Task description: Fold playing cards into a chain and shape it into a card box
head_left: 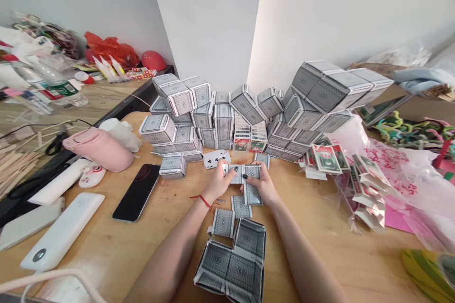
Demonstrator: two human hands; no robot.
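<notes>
Both hands meet at the middle of the table over folded playing cards with grey patterned backs. My left hand point(219, 181), with a red string at the wrist, pinches a folded playing card point(235, 176) under its thumb. Closed on the right part, my right hand point(262, 182) grips another folded playing card point(253, 194); whether the two pieces are joined I cannot tell. A face-up club card point(212, 159) lies just beyond my left hand. Nearer me are loose folded cards point(223, 222) and an L-shaped block of folded cards point(234, 265) between my forearms.
Stacks of card cubes point(223, 120) line the back, with larger blocks point(327, 87) at right. Card boxes point(327, 158) and plastic bags point(401, 170) lie right. A phone point(137, 193), white power bank point(64, 232) and pink case point(99, 147) lie left; yellow-green tape point(421, 270) lies front right.
</notes>
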